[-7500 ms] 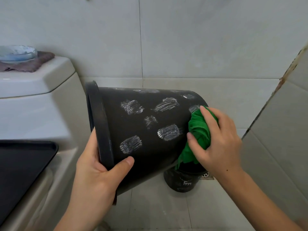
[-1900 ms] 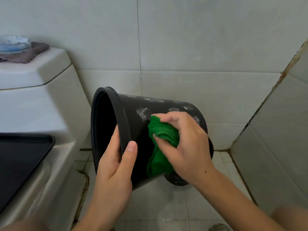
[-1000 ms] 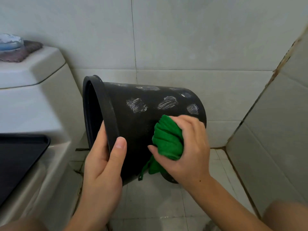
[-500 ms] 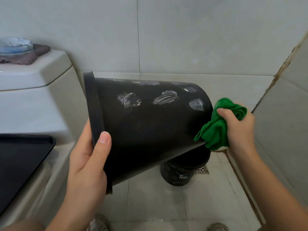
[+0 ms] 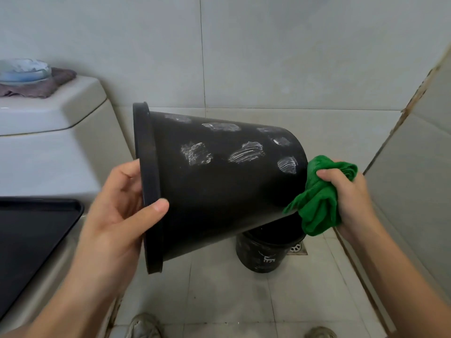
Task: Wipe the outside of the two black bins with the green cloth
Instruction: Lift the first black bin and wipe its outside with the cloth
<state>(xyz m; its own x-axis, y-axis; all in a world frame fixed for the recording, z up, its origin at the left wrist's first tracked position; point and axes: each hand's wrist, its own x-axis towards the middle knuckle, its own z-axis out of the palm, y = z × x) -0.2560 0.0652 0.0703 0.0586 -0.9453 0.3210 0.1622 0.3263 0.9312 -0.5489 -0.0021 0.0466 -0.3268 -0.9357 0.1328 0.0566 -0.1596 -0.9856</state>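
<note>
The left hand [image 5: 117,211] grips the rim of a tilted round black plastic bin [image 5: 219,186] bearing white smears. The right hand [image 5: 351,198] clutches a bunched green cloth [image 5: 317,203] at its base. A smaller black bin [image 5: 263,254] stands on the floor [image 5: 219,301], contents hidden.

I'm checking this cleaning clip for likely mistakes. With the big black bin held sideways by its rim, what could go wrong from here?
1. The left hand alone grips the large black plastic bin by its rim; it might slip and fall onto the small black bucket below.
2. The white smeared patches on the upper side could get missed, since the bunched green cloth in the right hand is at the bin's base.
</note>
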